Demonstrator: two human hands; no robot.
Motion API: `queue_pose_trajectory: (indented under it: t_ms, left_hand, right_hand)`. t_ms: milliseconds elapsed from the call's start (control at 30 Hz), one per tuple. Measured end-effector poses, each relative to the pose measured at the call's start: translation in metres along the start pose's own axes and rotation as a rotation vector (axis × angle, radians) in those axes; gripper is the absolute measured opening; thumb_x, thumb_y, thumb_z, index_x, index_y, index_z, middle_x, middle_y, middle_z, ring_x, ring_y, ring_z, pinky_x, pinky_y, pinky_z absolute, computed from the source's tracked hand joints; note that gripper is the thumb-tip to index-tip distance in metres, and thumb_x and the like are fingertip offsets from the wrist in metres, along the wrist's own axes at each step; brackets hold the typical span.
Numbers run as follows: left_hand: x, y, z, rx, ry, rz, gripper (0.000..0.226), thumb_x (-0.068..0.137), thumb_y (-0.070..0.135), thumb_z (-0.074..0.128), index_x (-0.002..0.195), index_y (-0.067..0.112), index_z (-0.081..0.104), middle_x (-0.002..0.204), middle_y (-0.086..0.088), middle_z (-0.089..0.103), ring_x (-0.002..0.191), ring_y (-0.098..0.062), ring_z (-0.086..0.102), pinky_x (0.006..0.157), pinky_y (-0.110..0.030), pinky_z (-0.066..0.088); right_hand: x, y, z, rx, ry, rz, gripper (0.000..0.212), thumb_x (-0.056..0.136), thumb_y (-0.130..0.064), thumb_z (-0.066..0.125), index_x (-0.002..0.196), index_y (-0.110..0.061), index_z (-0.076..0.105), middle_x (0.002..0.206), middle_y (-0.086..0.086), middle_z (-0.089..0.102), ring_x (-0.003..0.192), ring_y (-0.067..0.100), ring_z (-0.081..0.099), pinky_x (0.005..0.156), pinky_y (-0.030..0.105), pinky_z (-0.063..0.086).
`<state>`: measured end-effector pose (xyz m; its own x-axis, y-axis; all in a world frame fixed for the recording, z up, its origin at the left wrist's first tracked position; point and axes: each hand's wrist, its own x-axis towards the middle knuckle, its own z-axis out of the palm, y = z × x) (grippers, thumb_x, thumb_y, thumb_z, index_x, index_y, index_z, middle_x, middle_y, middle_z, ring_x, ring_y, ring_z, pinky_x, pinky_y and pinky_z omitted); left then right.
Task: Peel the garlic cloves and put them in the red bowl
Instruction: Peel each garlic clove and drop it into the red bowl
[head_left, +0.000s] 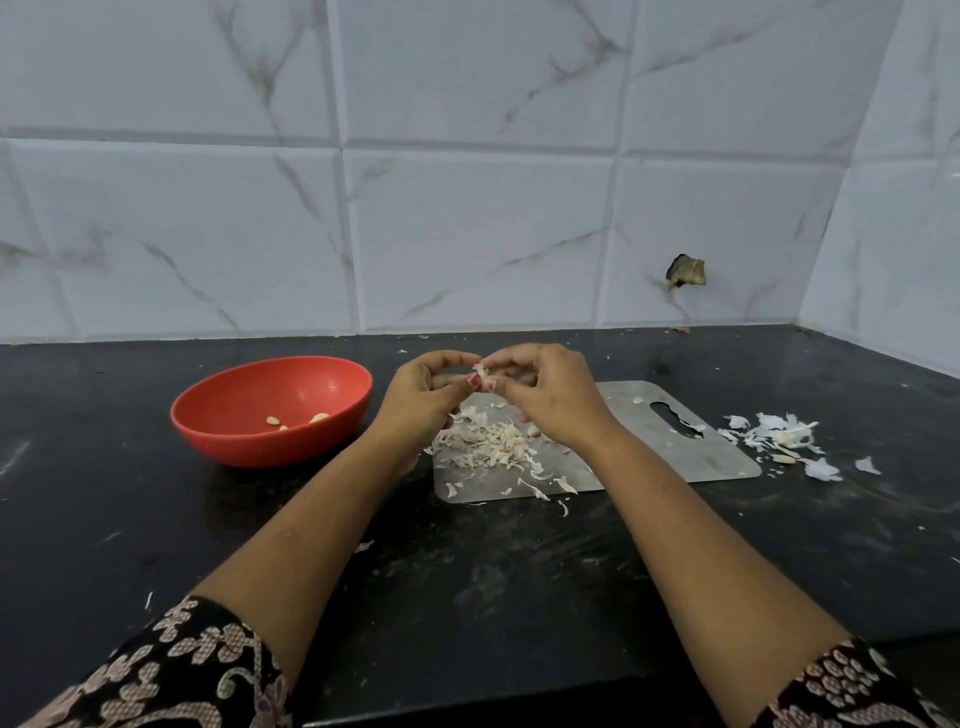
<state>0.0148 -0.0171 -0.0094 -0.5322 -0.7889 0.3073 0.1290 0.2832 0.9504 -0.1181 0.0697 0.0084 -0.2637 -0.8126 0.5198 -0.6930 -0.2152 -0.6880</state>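
Note:
My left hand (423, 397) and my right hand (548, 395) meet above the steel cutting board (691, 457), both pinching one small garlic clove (482, 375) between their fingertips. A flake of skin sticks up from the clove. Left of the hands stands the red bowl (208, 421) with three peeled cloves (291, 420) lying in its bottom. A heap of garlic skins (488, 441) covers the left part of the board, under my hands.
More white skins and garlic pieces (779, 436) lie on the black counter (467, 571) to the right of the board. The tiled wall runs along the back and turns a corner at the right. A hole (685, 271) shows in the wall tile.

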Motion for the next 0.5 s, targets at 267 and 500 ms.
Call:
queue_pose_trajectory:
  t_ms: [267,500]
  left_hand:
    - [-0.0019,0.0014,0.0012,0.029,-0.029,-0.005,0.011,0.091,0.005,0.062,0.093,0.011,0.071,0.060,0.006,0.062,0.051,-0.004,0.047,0.049,-0.019,0.037]
    - [-0.0042,0.0025,0.0026,0.003,-0.053,-0.024,0.010,0.094,0.010,0.060,0.089,0.011,0.069,0.073,0.003,0.071,0.052,-0.005,0.048,0.051,-0.018,0.039]
  right_hand:
    - [-0.0023,-0.0032,-0.0009,0.057,0.048,0.011,0.006,0.081,-0.008,0.077,0.084,-0.013,0.075,0.067,-0.013,0.066,0.058,-0.008,0.061,0.050,0.008,0.044]
    - [0.0000,0.0023,-0.0003,-0.058,0.074,-0.013,0.011,0.079,-0.015,0.079,0.074,-0.021,0.071,0.067,-0.009,0.068,0.058,0.000,0.061,0.061,0.026,0.055]
